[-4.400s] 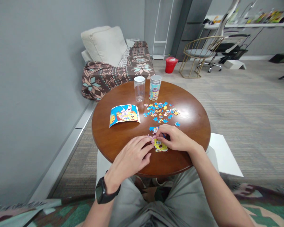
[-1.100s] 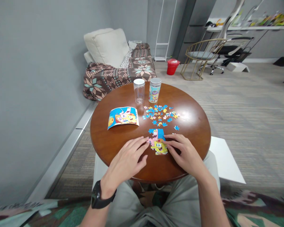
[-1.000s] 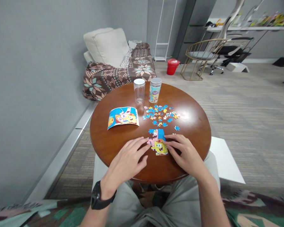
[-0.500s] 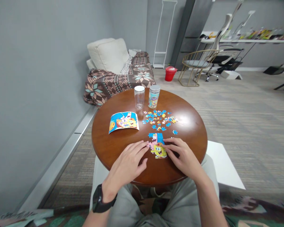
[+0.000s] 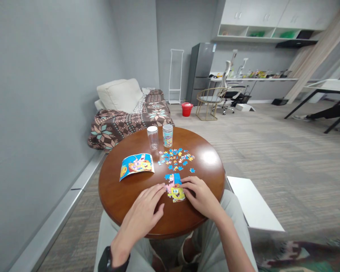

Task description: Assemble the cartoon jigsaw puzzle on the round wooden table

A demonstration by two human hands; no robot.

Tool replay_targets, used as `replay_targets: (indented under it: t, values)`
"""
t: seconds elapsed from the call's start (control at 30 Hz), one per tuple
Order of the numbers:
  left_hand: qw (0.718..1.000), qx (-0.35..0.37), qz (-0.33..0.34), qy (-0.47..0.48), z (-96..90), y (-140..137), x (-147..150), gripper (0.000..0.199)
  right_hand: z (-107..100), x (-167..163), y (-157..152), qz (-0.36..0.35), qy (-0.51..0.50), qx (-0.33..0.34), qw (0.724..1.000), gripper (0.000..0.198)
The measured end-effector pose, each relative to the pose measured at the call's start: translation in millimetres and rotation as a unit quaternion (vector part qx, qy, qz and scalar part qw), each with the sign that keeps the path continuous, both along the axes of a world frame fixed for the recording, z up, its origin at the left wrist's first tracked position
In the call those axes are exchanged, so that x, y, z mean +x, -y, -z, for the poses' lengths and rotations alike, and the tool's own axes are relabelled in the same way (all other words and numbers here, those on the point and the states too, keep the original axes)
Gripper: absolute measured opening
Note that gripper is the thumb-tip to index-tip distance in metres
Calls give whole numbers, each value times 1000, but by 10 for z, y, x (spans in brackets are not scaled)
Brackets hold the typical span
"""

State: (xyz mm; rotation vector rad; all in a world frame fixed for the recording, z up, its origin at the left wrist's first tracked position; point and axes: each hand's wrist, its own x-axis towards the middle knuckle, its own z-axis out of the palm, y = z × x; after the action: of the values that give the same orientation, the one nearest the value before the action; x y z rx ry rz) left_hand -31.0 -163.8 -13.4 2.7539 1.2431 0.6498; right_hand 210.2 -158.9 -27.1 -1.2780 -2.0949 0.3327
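Seated at a round, glossy brown table [image 5: 117,198] on a grey carpeted floor [image 5: 300,166], beside a plain grey wall [image 5: 59,94]. Facing a couch [image 5: 130,121] draped in a patterned blanket, with a cream cushion [image 5: 120,97] on top; farther right, a red bin [image 5: 187,110], a grey refrigerator [image 5: 201,64] and a gold-framed chair [image 5: 209,99]. On the table's far side, has 2 lidded jars upright, side by side: to the left, a clear jar [image 5: 153,140], see-through to its base; to the right, a printed jar [image 5: 167,138], with contents hidden by the print. Nearer, has a curved picture sheet [image 5: 137,164] at left and loose puzzle pieces [image 5: 180,168] scattered before the jars.

Has the partly joined puzzle [image 5: 177,193] flat near the table's near edge, between the 2 hands. Rests the left hand [image 5: 143,209], fingers extended, thumb apart, at its left edge; rests the right hand [image 5: 201,196], fingers bent and slightly spread, at its right edge. Cannot tell the firmness of either touch.
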Motion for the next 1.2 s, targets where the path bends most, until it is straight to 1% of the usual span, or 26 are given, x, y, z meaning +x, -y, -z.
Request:
replay_targets:
  t: [0.1,0.23,0.3,0.4,0.5,0.6,0.7,0.77,0.83,0.9,1.0,1.03,1.1,1.2]
  values:
    - [1000,3,-4,14,28,-12,-21,50,2,-9,-2,2,-5,6,1000,22]
    - [999,2,-5,33,15,-54,-68,46,-5,-20,7,4,-13,7,1000,23]
    - [999,9,-5,31,-63,-91,-91,43,-7,-22,12,5,-13,6,1000,24]
    - [999,33,3,18,-268,-196,-101,39,-9,-24,16,8,-11,2,1000,25]
    - [998,56,5,1,-497,-399,-59,29,-20,-26,20,10,-14,0,1000,24]
    - [997,65,26,-37,-682,-696,31,23,-33,-30,25,9,-21,-6,1000,24]
    - [994,55,40,-86,-803,-1033,137,21,-34,-29,27,4,-32,-8,999,24]
    - [991,50,51,-116,-833,-1245,200,21,-32,-26,27,4,-38,-9,999,24]
    - [989,51,50,-132,-806,-1414,250,22,-33,-24,31,6,-41,-13,999,24]
    - [989,72,15,-131,-720,-1520,283,23,-36,-24,40,9,-43,-23,999,26]
    - [987,104,-39,-117,-526,-1558,289,20,-31,-24,53,10,-49,-45,998,25]
    - [987,107,-40,-117,-463,-1549,278,20,-26,-21,51,11,-54,-51,997,24]
    - [987,106,-20,-122,-366,-1525,240,21,-23,-6,26,25,-72,-66,995,21]
    - [987,99,7,-127,-305,-1516,179,19,-81,37,-102,62,-92,-92,990,17]
